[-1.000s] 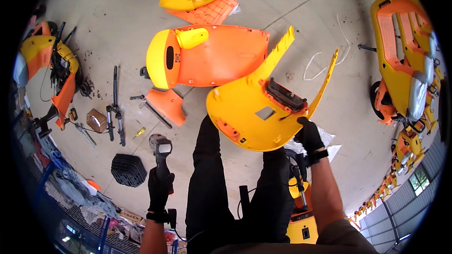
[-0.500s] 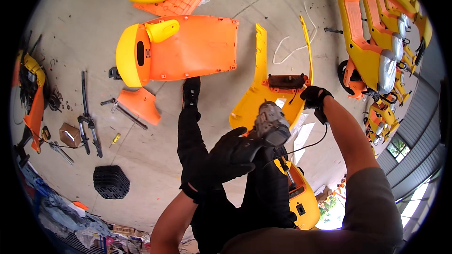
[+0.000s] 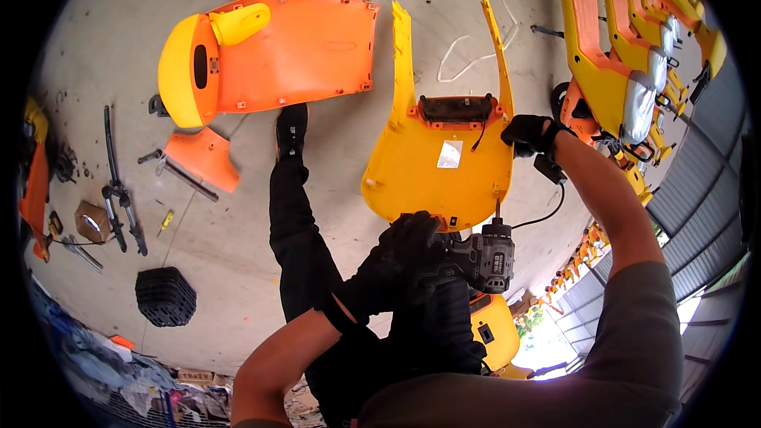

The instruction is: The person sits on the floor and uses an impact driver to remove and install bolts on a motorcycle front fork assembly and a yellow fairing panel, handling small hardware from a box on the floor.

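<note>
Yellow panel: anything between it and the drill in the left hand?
Nothing visible. The drill, held in the left hand, points its bit at the lower right of the yellow panel; the right hand, at its right edge, is clear. Contact is unclear.

Yellow panel (image 3: 428, 182): smooth plastic, fairly glossy. Dark unit (image 3: 454, 109) set in it: hard plastic, slightly shiny. Drill (image 3: 485, 257): grey and black plastic, mostly matt; bit (image 3: 498, 208) looks like metal. Left glove (image 3: 400, 257) and right glove (image 3: 527, 135): black fabric, matt. Trousers (image 3: 297, 222): black cloth, dull. Sleeve (image 3: 634, 317): cloth, matt. Big orange panel (image 3: 317, 55): smooth plastic, soft sheen. Crate (image 3: 165, 297): black plastic, ribbed, matt. Box (image 3: 92, 222): brown cardboard, with a shiny patch. Silver cover (image 3: 639, 108): reflective, looks wrinkled. Floor (image 3: 230, 285): concrete, matt, stained. Wall (image 3: 705, 182): corrugated metal sheet, dull grey.
</note>
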`<action>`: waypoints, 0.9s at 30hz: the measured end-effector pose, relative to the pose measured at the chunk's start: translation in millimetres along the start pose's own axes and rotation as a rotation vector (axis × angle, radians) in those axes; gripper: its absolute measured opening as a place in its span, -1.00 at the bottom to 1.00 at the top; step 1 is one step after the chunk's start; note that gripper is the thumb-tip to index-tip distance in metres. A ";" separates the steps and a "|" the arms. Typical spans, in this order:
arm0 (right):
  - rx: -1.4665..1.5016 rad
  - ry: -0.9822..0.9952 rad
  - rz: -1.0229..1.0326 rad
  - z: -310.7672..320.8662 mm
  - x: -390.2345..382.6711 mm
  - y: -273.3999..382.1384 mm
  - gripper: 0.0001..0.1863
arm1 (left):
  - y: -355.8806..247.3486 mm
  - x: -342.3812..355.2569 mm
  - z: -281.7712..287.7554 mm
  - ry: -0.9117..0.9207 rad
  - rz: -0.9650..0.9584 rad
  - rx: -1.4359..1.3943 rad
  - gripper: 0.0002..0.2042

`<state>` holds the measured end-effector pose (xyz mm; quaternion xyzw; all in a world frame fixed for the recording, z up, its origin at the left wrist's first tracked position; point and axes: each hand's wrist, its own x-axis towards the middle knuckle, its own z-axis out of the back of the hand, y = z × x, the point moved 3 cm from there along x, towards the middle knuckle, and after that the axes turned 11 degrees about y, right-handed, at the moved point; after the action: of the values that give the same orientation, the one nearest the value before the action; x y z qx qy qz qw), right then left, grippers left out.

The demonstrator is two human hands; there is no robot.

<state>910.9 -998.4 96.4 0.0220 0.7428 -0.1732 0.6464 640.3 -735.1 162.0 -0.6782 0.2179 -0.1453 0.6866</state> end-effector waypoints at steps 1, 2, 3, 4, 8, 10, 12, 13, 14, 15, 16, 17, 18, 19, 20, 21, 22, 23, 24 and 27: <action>-0.047 0.029 -0.006 1.9 -2.3 -2.6 -0.72 | -2.0 1.0 -7.3 -0.006 0.000 0.016 -0.46; -0.063 0.035 -0.018 3.1 -4.1 -3.9 -0.72 | -4.1 1.1 -15.3 -0.011 0.000 0.031 -0.48; -0.080 0.041 -0.029 3.2 -5.2 -3.5 -0.71 | -5.8 2.5 -21.5 -0.018 0.001 0.047 -0.49; -0.097 0.046 -0.040 4.4 -4.9 -4.1 -0.71 | -5.6 6.1 -24.1 -0.035 0.001 0.005 -0.49; -0.088 0.088 -0.143 10.5 13.5 -19.9 -0.76 | -0.9 22.1 -26.1 -0.056 0.099 -0.192 -0.51; -0.097 0.105 -0.156 10.0 16.1 -18.8 -0.81 | 1.0 26.6 -22.7 -0.096 0.134 -0.215 -0.52; -0.117 0.094 -0.176 7.5 12.3 -14.1 -0.80 | 2.4 28.5 -18.6 -0.188 0.107 -0.148 -0.51; -0.128 0.093 -0.186 4.6 12.9 -13.2 -0.80 | 2.7 26.9 -19.0 -0.204 0.099 -0.125 -0.50; -0.140 0.102 -0.164 4.2 15.4 -15.9 -0.79 | 2.9 24.9 -19.5 -0.219 0.091 -0.102 -0.50; -0.150 0.111 -0.143 5.9 17.3 -21.4 -0.78 | 3.1 23.6 -19.5 -0.233 0.082 -0.079 -0.49; -0.161 0.120 -0.121 6.0 19.4 -23.5 -0.77 | 4.3 24.6 -17.0 -0.217 0.074 -0.053 -0.48; -0.165 0.127 -0.139 5.6 21.2 -25.9 -0.76 | 6.2 27.3 -12.6 -0.200 0.065 -0.028 -0.46; -0.167 0.134 -0.157 5.2 21.6 -27.9 -0.76 | 7.6 28.9 -12.4 -0.181 0.056 -0.002 -0.45; -0.169 0.135 -0.174 6.5 21.2 -29.6 -0.75 | 8.6 30.1 -16.0 -0.151 0.048 -0.017 -0.44; -0.156 0.150 -0.182 8.7 25.0 -35.5 -0.74 | 9.6 31.2 -20.5 -0.119 0.040 -0.031 -0.42; -0.172 0.166 -0.156 9.9 27.4 -36.8 -0.73 | 9.8 32.3 -24.7 -0.087 0.031 -0.044 -0.41; -0.185 0.181 -0.131 11.2 27.4 -37.5 -0.73 | 9.1 33.2 -28.8 -0.062 0.043 -0.082 -0.40; -0.198 0.197 -0.104 11.5 26.4 -38.1 -0.73 | 7.5 34.0 -32.6 -0.036 0.056 -0.119 -0.39; -0.183 0.182 -0.147 10.4 26.6 -39.0 -0.72 | 5.9 35.1 -36.2 -0.010 0.069 -0.155 -0.37; -0.153 0.150 -0.101 10.1 21.5 -44.9 -0.72 | -1.7 42.4 -37.9 0.044 0.142 -0.202 -0.38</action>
<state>905.5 -1047.6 84.8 -0.0517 0.8003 -0.1460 0.5792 658.2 -789.0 159.9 -0.7235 0.2937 -0.0885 0.6184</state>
